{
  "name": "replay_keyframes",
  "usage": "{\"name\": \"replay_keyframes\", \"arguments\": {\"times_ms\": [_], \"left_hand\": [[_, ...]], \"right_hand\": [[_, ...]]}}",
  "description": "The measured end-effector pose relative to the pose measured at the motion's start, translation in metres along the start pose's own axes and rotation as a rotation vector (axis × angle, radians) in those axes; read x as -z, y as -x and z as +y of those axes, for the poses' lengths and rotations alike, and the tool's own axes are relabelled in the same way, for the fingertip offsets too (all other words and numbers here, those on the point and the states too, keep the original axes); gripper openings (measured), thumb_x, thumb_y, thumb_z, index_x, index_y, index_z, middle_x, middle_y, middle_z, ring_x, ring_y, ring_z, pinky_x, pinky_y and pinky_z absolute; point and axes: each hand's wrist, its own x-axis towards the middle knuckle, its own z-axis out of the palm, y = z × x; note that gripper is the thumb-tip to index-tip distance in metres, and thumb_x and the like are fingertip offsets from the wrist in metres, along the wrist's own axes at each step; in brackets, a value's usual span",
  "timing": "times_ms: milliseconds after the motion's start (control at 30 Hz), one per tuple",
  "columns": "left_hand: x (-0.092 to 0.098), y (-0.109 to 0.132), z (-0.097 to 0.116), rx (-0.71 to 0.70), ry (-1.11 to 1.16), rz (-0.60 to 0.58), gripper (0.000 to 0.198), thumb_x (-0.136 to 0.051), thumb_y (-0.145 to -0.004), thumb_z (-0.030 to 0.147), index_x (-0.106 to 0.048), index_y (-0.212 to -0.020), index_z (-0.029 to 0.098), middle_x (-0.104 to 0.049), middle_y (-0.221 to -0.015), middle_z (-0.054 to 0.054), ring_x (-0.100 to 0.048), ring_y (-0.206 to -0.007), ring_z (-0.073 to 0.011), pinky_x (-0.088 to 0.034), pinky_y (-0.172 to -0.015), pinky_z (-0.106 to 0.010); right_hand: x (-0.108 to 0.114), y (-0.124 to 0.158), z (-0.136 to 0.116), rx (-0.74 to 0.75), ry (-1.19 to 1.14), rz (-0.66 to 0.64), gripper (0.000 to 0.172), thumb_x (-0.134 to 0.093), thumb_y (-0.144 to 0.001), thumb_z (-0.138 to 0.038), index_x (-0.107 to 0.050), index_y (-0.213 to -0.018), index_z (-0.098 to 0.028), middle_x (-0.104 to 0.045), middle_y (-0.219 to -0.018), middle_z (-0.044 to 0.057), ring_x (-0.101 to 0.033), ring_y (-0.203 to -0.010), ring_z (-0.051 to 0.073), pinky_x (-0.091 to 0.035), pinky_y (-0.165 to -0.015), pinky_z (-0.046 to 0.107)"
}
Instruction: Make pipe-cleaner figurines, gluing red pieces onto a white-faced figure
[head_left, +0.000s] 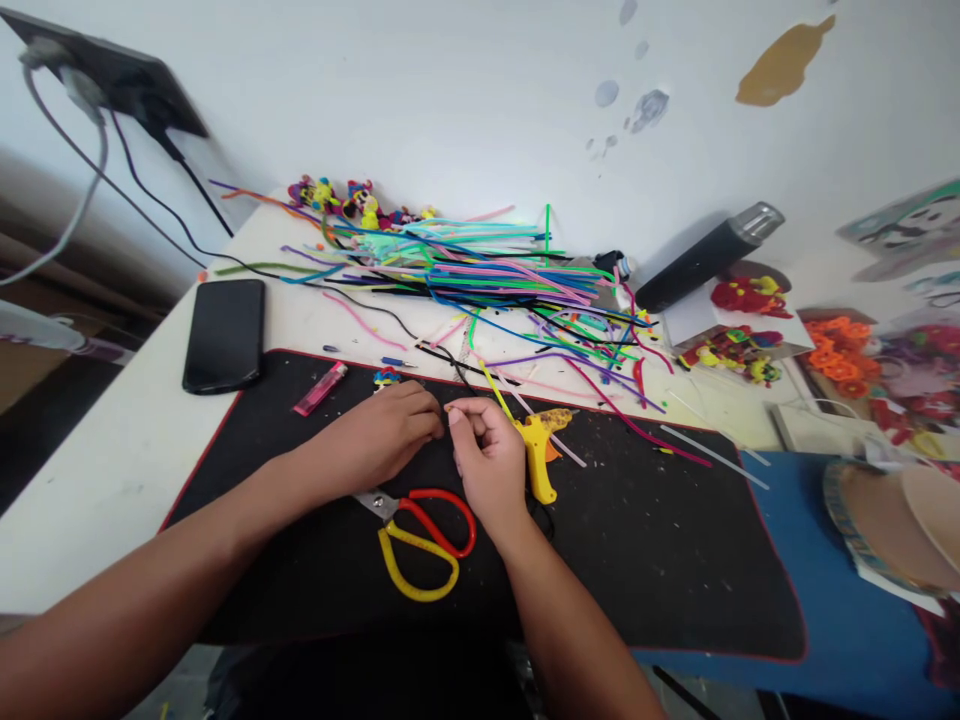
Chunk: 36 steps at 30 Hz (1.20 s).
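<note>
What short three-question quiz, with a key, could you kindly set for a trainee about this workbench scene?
1. Multiple choice: what colours are the two handle loops of the scissors?
a) blue and green
b) red and yellow
c) both black

2. True or false: the pink lighter lies on the black mat.

3. Fill in: the yellow glue gun lies nearer to the person's ____ hand.

Key:
1. b, red and yellow.
2. True.
3. Right; it lies just beside the right hand.
</note>
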Motion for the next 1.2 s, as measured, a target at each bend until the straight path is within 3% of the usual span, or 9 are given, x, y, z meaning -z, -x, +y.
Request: {"name": "replay_keyframes", "arguments": {"times_ms": [167, 400, 800, 1067, 1200], "left_hand": [[0.007, 0.001, 0.002, 0.043, 0.085, 0.045, 0.019, -0.051, -0.105, 0.011, -0.069, -0.106, 0.017, -0.072, -0.107, -0.009, -0.063, -0.102, -0.0248, -0.051, -0.096, -0.039], [0.005, -0.001, 0.005, 0.144, -0.103, 0.051, 0.015, -0.065, -0.103, 0.028, -0.072, -0.105, 0.015, -0.069, -0.098, -0.01, -0.061, -0.098, -0.0293, -0.05, -0.093, -0.046], [0.001, -0.01, 0.004, 0.1, -0.152, 0.056, 0.024, -0.05, -0.105, 0.012, -0.074, -0.101, 0.015, -0.071, -0.1, -0.012, -0.06, -0.099, -0.0281, -0.049, -0.092, -0.043], [0.001, -0.008, 0.009, 0.161, -0.17, 0.068, 0.023, -0.062, -0.106, 0.034, -0.07, -0.098, 0.014, -0.069, -0.095, -0.01, -0.059, -0.094, -0.0285, -0.048, -0.088, -0.043], [-0.006, -0.009, 0.011, 0.172, -0.193, 0.057, 0.02, -0.063, -0.105, 0.032, -0.07, -0.096, 0.015, -0.069, -0.094, -0.01, -0.059, -0.095, -0.029, -0.047, -0.087, -0.042]], "right_hand": [[0.0, 0.0, -0.001, -0.016, -0.016, -0.007, 0.021, -0.066, -0.099, -0.04, -0.073, -0.099, -0.02, -0.046, -0.062, -0.007, -0.039, -0.05, 0.011, -0.03, -0.044, 0.023], [0.0, 0.0, 0.001, -0.025, -0.007, -0.011, 0.024, -0.067, -0.099, -0.044, -0.073, -0.1, -0.021, -0.046, -0.061, -0.007, -0.04, -0.05, 0.011, -0.032, -0.044, 0.023], [0.0, 0.001, -0.002, -0.014, 0.014, -0.016, 0.022, -0.066, -0.099, -0.042, -0.072, -0.099, -0.02, -0.044, -0.059, -0.007, -0.04, -0.05, 0.011, -0.031, -0.045, 0.023], [0.0, 0.002, -0.002, -0.021, 0.001, -0.023, 0.023, -0.066, -0.099, -0.043, -0.073, -0.1, -0.021, -0.046, -0.06, -0.007, -0.04, -0.05, 0.011, -0.031, -0.044, 0.023], [0.0, 0.001, -0.001, -0.016, -0.001, -0.023, 0.023, -0.066, -0.099, -0.044, -0.073, -0.101, -0.021, -0.045, -0.06, -0.007, -0.039, -0.05, 0.012, -0.031, -0.043, 0.023]]}}
